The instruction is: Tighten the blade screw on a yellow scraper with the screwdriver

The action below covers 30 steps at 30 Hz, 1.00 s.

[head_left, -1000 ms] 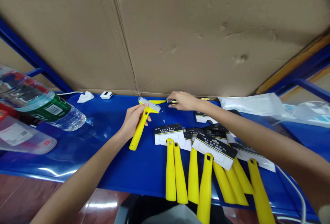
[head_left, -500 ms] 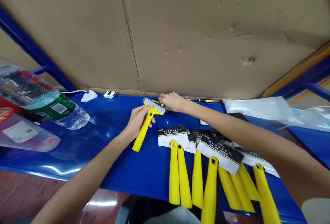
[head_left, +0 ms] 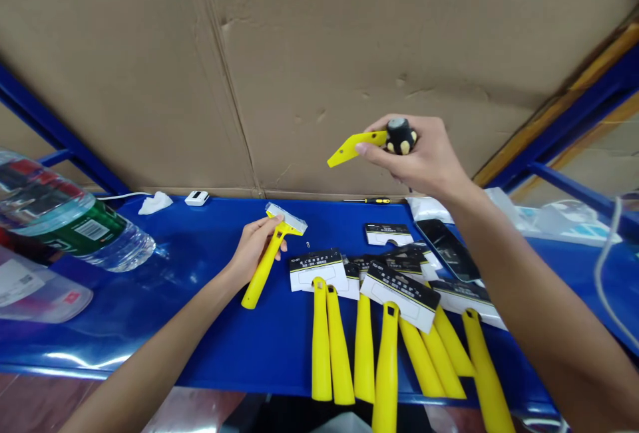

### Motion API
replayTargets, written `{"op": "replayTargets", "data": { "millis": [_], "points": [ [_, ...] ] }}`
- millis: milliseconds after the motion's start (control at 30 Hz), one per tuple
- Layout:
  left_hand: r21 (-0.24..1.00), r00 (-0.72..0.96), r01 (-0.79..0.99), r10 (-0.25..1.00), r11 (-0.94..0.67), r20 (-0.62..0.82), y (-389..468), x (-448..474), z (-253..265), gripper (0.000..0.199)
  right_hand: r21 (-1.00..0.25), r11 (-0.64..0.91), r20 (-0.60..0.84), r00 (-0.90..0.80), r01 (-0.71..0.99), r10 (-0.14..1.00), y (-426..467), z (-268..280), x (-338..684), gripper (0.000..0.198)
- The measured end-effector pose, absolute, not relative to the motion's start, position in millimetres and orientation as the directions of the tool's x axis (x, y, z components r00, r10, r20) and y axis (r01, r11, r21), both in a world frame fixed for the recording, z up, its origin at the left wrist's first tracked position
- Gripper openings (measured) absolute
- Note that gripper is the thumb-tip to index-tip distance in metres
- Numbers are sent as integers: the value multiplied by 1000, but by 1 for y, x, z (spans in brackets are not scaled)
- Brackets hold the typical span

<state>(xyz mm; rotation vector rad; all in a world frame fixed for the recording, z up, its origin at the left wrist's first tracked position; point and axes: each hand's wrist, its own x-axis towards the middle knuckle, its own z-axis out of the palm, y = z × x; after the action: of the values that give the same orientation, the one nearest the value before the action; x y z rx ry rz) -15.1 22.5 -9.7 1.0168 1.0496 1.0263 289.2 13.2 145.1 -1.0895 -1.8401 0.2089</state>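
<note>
My left hand (head_left: 257, 247) is closed around the neck of a yellow scraper (head_left: 263, 270), its wide head with a clear cover pointing away from me. Raised in front of the cardboard, my right hand (head_left: 424, 153) grips a black-and-yellow screwdriver (head_left: 399, 135), seen from the end of its handle. The same hand pinches a flat yellow plate (head_left: 349, 148) with small holes between thumb and fingers. Two tiny metal pieces (head_left: 308, 245) lie on the blue table right of the scraper. Several yellow handles (head_left: 322, 346) with black-and-white cards (head_left: 317, 271) lie nearer to me.
A second screwdriver (head_left: 377, 201) lies along the table's back edge, below the cardboard wall (head_left: 299, 54). Behind the cards are a phone (head_left: 449, 250) and another card (head_left: 387, 233). A large water bottle (head_left: 94, 227) and clear plastic container (head_left: 44, 290) occupy the left, near a small white device (head_left: 196, 198).
My right hand has risen from the table's back edge, now carrying the screwdriver and yellow plate. My left hand still holds the scraper. The view has shifted slightly.
</note>
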Motion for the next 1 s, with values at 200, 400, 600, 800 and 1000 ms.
{"op": "replayTargets", "data": {
  "millis": [200, 400, 600, 800, 1000],
  "points": [
    [969, 301, -92, 934, 231, -195, 15, -8, -6, 40, -656, 540, 393, -372, 527, 841, -7, 143, 302, 39],
    [964, 510, 6, 829, 264, -230, 4, -2, -5, 42, -661, 529, 178, -573, 533, 800, 4, 113, 286, 36],
    [953, 617, 30, 744, 302, -255, -1, -3, -7, 45, -726, 436, 73, -570, 532, 818, 14, 80, 262, 54],
    [946, 637, 23, 724, 325, -264, -2, -4, -6, 44, -779, 443, 14, -694, 444, 720, 18, 62, 248, 33],
    [936, 653, 0, 709, 352, -267, 0, -5, -13, 41, -815, 462, 13, -786, 351, 619, 16, 58, 246, 30]
  ]
}}
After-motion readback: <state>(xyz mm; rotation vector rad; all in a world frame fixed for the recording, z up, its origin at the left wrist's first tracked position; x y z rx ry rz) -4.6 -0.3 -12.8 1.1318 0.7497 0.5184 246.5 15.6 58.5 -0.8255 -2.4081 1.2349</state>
